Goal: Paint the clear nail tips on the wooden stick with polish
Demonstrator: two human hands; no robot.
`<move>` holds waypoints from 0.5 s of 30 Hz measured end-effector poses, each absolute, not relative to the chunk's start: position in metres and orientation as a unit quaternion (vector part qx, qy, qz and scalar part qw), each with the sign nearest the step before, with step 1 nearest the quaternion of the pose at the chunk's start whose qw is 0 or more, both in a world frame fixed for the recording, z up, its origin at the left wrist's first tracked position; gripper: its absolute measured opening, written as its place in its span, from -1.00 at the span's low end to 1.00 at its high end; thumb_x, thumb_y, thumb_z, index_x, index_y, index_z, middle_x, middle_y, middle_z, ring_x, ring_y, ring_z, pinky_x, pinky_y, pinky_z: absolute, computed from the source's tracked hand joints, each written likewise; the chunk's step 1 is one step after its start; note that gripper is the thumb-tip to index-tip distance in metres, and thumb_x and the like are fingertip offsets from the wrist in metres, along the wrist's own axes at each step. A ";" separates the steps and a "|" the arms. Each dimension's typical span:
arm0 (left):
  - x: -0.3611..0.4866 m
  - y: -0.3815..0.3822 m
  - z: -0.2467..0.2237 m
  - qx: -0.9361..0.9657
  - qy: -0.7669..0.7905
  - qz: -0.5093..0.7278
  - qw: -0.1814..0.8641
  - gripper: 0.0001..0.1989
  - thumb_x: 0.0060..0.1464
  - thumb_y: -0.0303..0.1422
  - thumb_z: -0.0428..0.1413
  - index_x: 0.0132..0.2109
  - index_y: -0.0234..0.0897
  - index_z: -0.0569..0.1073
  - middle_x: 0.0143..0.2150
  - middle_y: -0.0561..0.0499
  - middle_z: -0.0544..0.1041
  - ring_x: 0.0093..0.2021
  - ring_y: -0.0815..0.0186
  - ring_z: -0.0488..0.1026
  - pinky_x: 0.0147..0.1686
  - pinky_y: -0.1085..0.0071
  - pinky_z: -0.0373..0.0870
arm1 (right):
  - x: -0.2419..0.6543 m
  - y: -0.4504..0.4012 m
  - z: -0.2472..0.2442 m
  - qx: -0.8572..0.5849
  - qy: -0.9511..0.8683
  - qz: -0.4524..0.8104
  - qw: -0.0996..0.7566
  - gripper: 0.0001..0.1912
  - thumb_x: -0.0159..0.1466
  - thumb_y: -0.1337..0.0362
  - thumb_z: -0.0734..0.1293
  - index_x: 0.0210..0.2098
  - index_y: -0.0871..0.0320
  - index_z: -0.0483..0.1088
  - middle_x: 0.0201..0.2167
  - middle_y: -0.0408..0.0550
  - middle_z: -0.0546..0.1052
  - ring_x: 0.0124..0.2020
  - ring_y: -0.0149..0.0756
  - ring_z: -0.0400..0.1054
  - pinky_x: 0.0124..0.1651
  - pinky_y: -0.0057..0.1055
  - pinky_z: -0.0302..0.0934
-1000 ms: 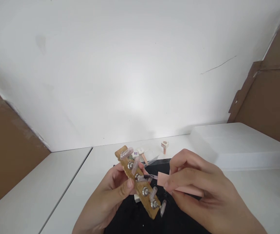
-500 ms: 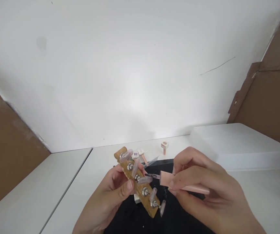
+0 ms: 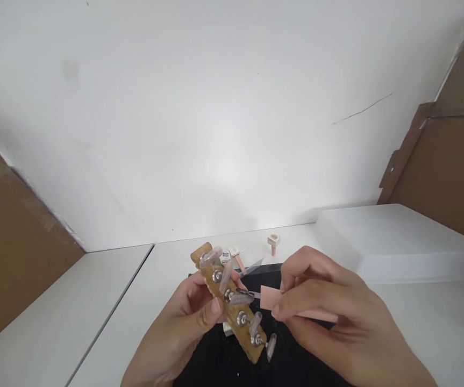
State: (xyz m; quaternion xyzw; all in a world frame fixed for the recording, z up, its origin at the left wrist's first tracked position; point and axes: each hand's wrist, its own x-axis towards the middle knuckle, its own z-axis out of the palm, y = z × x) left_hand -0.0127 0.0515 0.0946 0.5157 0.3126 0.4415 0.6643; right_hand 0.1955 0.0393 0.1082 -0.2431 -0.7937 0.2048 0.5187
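Note:
My left hand [image 3: 191,317] grips a wooden nail tip stand [image 3: 235,336], tilted from upper left to lower right. Several translucent pinkish nail tips [image 3: 226,277] sit on its metal mounts. My right hand [image 3: 332,312] pinches the pink cap of a nail polish brush [image 3: 272,298], a square block with a long thin handle. The brush's dark bristles lie at the middle nail tip [image 3: 242,298], apparently touching its surface. Most of my left fingers are hidden behind the stand.
A black mat [image 3: 215,360] lies under my hands. Behind it are pink-and-white bottles [image 3: 235,251], a clear plastic piece [image 3: 251,267] and another small pink-and-white item [image 3: 273,243]. A translucent white box [image 3: 401,242] stands right, with brown cardboard [image 3: 449,172] beyond.
My right hand has moved slightly left, bringing the brush from beside the middle nail tip onto it. The left hand and stand have hardly moved.

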 end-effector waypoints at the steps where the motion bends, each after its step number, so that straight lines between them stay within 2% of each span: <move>1: -0.013 0.052 0.095 0.516 0.311 0.442 0.665 -0.78 -0.07 -0.26 0.16 -0.20 -0.13 0.50 -0.26 0.04 0.45 -0.25 0.37 0.38 -0.27 0.52 0.31 | 0.195 0.039 0.108 -0.243 -0.793 0.205 0.519 -0.62 0.06 0.67 0.18 -0.37 0.08 0.40 -0.41 -0.17 0.27 -0.54 -0.49 0.21 -0.57 -0.55 0.10; 15: -0.007 0.048 0.101 0.498 0.347 0.455 0.652 -0.77 -0.11 -0.25 0.19 -0.25 -0.19 0.51 -0.28 0.01 0.45 -0.25 0.30 0.35 -0.27 0.43 0.29 | 0.196 0.041 0.111 -0.223 -0.800 0.184 0.526 -0.65 0.07 0.66 0.18 -0.45 0.12 0.45 -0.44 -0.15 0.31 -0.56 -0.49 0.23 -0.61 -0.55 0.12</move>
